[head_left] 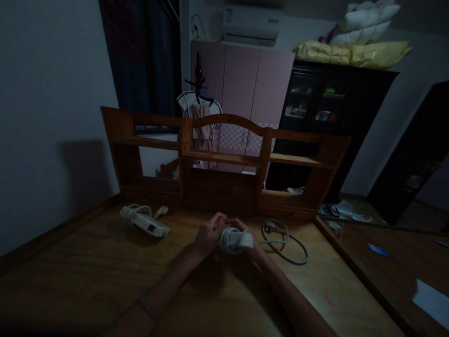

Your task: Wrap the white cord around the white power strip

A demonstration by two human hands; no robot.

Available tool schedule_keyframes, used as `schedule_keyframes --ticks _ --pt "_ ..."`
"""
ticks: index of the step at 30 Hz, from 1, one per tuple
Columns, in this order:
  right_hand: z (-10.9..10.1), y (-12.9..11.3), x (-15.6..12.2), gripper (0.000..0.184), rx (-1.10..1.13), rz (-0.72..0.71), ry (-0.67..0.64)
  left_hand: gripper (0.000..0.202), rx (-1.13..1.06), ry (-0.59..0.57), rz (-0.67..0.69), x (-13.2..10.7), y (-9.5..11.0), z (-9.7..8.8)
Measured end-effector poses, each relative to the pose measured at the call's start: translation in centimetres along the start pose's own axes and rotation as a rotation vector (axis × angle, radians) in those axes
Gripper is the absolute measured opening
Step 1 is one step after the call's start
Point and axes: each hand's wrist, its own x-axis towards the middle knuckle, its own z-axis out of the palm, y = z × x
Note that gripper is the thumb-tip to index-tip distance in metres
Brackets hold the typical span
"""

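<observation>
Over the middle of the wooden desk [212, 305], both my hands are closed around a white power strip [247, 239] with pale cord [229, 240] wound about it in several turns. My left hand [209, 234] grips its left end and the coils. Behind and under the right end is my right hand [255, 249], its fingers partly hidden by the strip. The loose length of cord [295, 259] runs out to the right and lies in loops on the desk, ending near a plug [269, 227].
A second white power strip [149, 225], its cord bundled and its plug [161, 211] beside it, lies on the desk's left. A wooden shelf unit [225, 158] stands along the back edge. On the right, a raised wooden edge [353, 264] borders a lower surface with papers [435, 301].
</observation>
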Motion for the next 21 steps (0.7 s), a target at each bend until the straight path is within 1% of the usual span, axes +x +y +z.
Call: schedule_keyframes --ticks 3,5,6,7,9,11,14,17,19,20,21 --pt "-0.2 -2.9 -0.8 0.024 -0.014 -0.033 0.024 0.041 -0.156 0.227 -0.056 1.0 -0.3 -1.0" --pt "-0.4 -4.8 -1.3 0.024 -0.115 -0.092 0.032 0.043 -0.244 0.326 -0.091 1.4 -0.5 -1.6" --pt "-0.5 -5.5 -1.4 0.025 -0.185 -0.125 0.036 0.044 -0.27 0.35 -0.106 1.5 -0.6 -1.7" --pt "-0.5 -6.0 -1.5 0.031 -0.259 -0.151 0.042 0.045 -0.28 0.362 -0.118 1.6 -0.6 -1.8" --pt "-0.2 -6.1 -1.4 0.04 -0.386 -0.156 0.076 0.048 -0.273 0.365 -0.139 1.6 -0.6 -1.8" --pt "0.1 -5.4 -1.1 0.036 -0.492 -0.116 0.117 0.051 -0.255 0.347 -0.149 1.4 -0.5 -1.8" --pt "0.1 -4.1 -0.8 0.025 -0.617 -0.09 0.122 0.055 -0.223 0.276 -0.146 1.0 -0.2 -1.6" --pt "-0.9 -3.5 -0.6 0.023 -0.642 -0.094 0.129 0.055 -0.227 0.144 -0.074 0.6 -0.1 -1.2" --pt "-1.8 -3.4 -0.4 0.024 -0.611 -0.097 0.142 0.056 -0.311 0.038 -0.044 0.4 -0.2 -0.6" --pt "-2.2 -3.3 -0.4 0.026 -0.595 -0.1 0.136 0.058 -0.375 -0.017 -0.071 0.4 -0.3 -0.2" --pt "-2.5 -3.2 -0.3 0.028 -0.587 -0.1 0.128 0.061 -0.446 -0.068 -0.133 0.3 -0.5 0.3"
